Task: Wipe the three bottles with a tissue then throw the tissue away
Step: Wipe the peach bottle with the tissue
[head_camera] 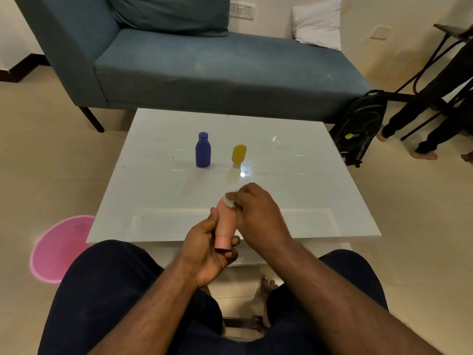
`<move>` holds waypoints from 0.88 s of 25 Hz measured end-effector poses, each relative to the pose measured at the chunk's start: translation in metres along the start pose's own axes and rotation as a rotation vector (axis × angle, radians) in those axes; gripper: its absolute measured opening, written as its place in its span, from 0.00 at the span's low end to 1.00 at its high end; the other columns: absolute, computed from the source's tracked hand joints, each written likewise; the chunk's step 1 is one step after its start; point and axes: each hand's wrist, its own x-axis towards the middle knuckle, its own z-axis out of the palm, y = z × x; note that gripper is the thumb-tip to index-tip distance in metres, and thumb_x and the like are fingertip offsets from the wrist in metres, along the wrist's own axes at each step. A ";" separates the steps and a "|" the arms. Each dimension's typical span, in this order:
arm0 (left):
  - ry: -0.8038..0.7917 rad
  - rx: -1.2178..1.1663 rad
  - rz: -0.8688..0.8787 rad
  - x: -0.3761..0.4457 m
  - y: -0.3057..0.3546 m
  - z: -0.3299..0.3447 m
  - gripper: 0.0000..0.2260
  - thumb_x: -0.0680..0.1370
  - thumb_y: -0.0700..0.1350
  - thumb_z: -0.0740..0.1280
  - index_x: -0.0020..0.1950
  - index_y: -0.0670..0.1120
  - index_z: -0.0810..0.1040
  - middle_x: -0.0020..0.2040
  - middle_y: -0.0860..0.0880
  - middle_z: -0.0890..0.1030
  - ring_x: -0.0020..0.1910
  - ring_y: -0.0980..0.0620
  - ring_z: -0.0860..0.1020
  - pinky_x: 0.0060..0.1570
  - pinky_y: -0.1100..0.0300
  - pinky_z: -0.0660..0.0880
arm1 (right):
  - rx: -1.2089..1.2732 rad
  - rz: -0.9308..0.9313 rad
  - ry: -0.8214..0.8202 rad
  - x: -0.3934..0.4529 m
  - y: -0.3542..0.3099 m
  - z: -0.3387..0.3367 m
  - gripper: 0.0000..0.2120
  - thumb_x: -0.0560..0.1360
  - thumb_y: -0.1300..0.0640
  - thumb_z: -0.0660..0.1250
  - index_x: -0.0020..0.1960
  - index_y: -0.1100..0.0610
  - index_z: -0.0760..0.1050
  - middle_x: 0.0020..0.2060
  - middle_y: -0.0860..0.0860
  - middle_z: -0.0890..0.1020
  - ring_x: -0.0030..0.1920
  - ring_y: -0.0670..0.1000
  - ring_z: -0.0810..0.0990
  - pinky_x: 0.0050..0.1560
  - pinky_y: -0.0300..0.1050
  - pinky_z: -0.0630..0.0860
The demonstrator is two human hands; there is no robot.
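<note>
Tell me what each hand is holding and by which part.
The left hand grips the pink bottle at its lower, cap end. The right hand pinches the tissue against the bottle's upper end.

Table top: white, glossy, reflective. Blue bottle, yellow bottle, pink bottle: matt plastic look. Sofa: woven cloth. Tissue: soft paper.

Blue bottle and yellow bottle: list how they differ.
The blue bottle is taller than the yellow bottle. The blue bottle stands cap up, while the yellow bottle stands on its cap, rounded end up. The blue bottle has a distinct neck; the yellow bottle is a smooth oval. Both stand on the white table, untouched.
</note>
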 end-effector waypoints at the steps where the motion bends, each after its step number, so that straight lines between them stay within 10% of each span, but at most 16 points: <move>1: -0.006 0.001 0.003 -0.001 0.000 0.000 0.24 0.80 0.60 0.61 0.66 0.43 0.77 0.45 0.43 0.80 0.35 0.49 0.75 0.30 0.58 0.70 | -0.025 -0.025 -0.007 -0.004 -0.005 0.002 0.14 0.75 0.57 0.67 0.61 0.54 0.77 0.53 0.50 0.76 0.54 0.50 0.73 0.52 0.41 0.73; 8: -0.006 -0.035 -0.011 -0.003 0.002 0.003 0.25 0.82 0.62 0.57 0.66 0.45 0.79 0.47 0.42 0.83 0.36 0.49 0.78 0.32 0.58 0.71 | -0.011 -0.031 -0.015 -0.007 -0.002 -0.003 0.14 0.74 0.58 0.68 0.59 0.54 0.78 0.51 0.51 0.76 0.52 0.51 0.74 0.50 0.43 0.75; 13: -0.042 -0.095 -0.019 -0.004 0.003 -0.002 0.30 0.82 0.65 0.54 0.68 0.44 0.78 0.65 0.38 0.81 0.63 0.39 0.80 0.59 0.43 0.76 | -0.074 -0.197 -0.131 -0.033 -0.017 0.007 0.15 0.70 0.59 0.71 0.56 0.53 0.79 0.50 0.52 0.78 0.48 0.53 0.73 0.45 0.49 0.77; 17: 0.030 -0.061 -0.008 -0.002 0.002 0.001 0.26 0.82 0.62 0.57 0.68 0.45 0.78 0.54 0.40 0.82 0.46 0.45 0.78 0.40 0.55 0.72 | -0.026 -0.071 -0.051 -0.014 -0.004 0.002 0.15 0.73 0.58 0.69 0.60 0.52 0.78 0.54 0.51 0.76 0.54 0.52 0.73 0.53 0.46 0.76; 22: 0.035 -0.107 -0.014 -0.003 0.004 0.000 0.26 0.83 0.60 0.57 0.67 0.42 0.79 0.61 0.39 0.82 0.57 0.40 0.81 0.56 0.48 0.74 | -0.011 -0.182 -0.091 -0.030 -0.015 0.005 0.13 0.71 0.60 0.70 0.54 0.54 0.80 0.47 0.52 0.78 0.47 0.54 0.75 0.43 0.49 0.77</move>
